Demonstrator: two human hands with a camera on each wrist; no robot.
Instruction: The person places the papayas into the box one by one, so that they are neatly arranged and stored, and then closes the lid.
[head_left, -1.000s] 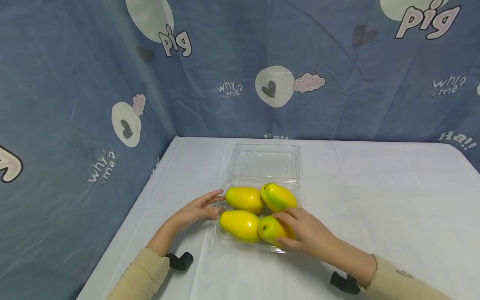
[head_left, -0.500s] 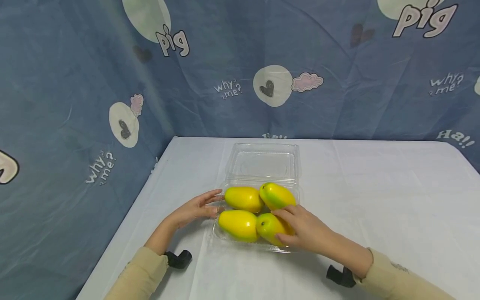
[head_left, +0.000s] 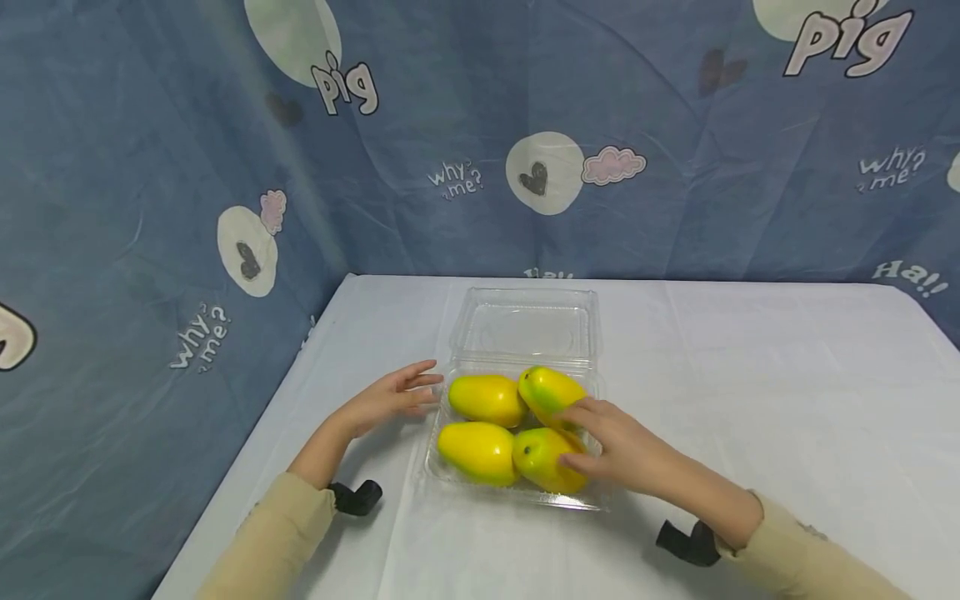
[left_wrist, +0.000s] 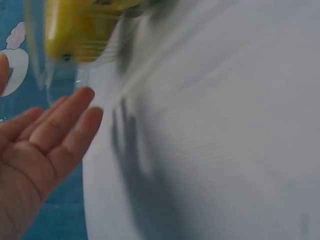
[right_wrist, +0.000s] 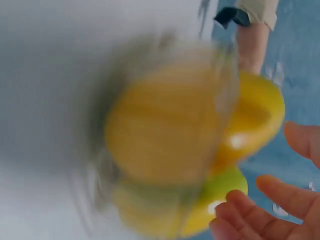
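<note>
Several yellow-green mangoes sit in two rows in a clear plastic clamshell box (head_left: 517,497), its lid laid back. At the rear are the left mango (head_left: 483,398) and the right mango (head_left: 549,392); in front, the left mango (head_left: 475,454) and the right mango (head_left: 538,458). My left hand (head_left: 386,402) hovers beside the box's left side, fingers extended and holding nothing; the left wrist view shows them apart from the box. Over the box's right side is my right hand (head_left: 622,446), its fingers spread near the two right mangoes. In the right wrist view its fingertips (right_wrist: 267,185) appear apart from the fruit.
The box's clear lid (head_left: 525,329) lies flat behind it on a white-covered table (head_left: 750,400). A blue printed curtain (head_left: 660,217) stands behind and to the left. Black wrist pieces (head_left: 358,498) stick out below both wrists.
My left hand has drawn slightly up and away from the box's left side. My right hand has loosened from the front right mango and its fingers have lifted. The mangoes stay in place.
</note>
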